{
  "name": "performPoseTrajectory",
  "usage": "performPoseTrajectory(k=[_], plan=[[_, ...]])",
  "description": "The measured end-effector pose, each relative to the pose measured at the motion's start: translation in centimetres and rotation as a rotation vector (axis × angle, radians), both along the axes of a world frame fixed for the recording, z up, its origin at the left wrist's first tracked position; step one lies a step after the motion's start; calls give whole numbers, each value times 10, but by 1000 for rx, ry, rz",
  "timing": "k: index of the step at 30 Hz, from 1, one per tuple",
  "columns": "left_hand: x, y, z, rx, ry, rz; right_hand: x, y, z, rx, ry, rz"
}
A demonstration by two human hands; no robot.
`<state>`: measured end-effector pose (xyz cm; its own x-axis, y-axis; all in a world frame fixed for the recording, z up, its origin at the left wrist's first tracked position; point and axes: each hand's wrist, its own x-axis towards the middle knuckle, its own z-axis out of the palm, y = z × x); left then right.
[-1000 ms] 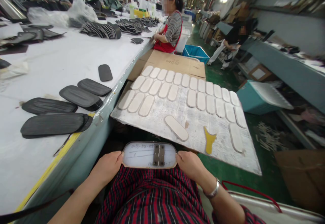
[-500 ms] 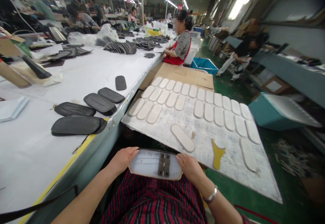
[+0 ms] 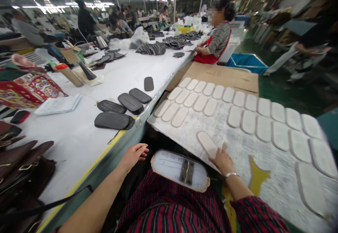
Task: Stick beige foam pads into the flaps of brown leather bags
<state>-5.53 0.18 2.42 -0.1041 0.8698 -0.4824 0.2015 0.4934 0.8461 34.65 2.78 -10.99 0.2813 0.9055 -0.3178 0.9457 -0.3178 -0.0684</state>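
**Two hands part over a lap template**

A long white work table (image 3: 79,134) fills nine to eleven o'clock. A glue-speckled white board (image 3: 237,145) leans off its edge from one to four o'clock, probably to keep its load within easy reach. Rows of pale oblong pads (image 3: 211,101) lie spaced apart on it, likely so that coated faces never touch.

At ten o'clock sit flat black oblong pieces (image 3: 113,120). At six o'clock a translucent oblong template with a metal hinge (image 3: 181,169) rests on the lap, leaving both hands free.

The right hand (image 3: 223,161) reaches to one o'clock. Its fingers are stretched onto the near end of a single pale oblong pad (image 3: 207,144), and whether they grip it cannot be told. The left hand (image 3: 133,155) hangs by the table edge, loosely spread and empty.
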Motion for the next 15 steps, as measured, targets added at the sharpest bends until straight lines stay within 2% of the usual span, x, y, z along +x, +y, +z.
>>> performPoseTrajectory(k=[4, 8, 11, 15], plan=[[8, -11, -4, -38, 72, -42, -5, -1, 9, 42, -16, 9], [19, -29, -7, -36, 91, -161, 9, 0, 32, 180, 152, -42], [26, -37, -7, 40, 140, -285, 30, -11, 60, 211, 523, -84], [31, -35, -2, 154, 315, -381, 41, -50, 97, 265, 1100, -83]])
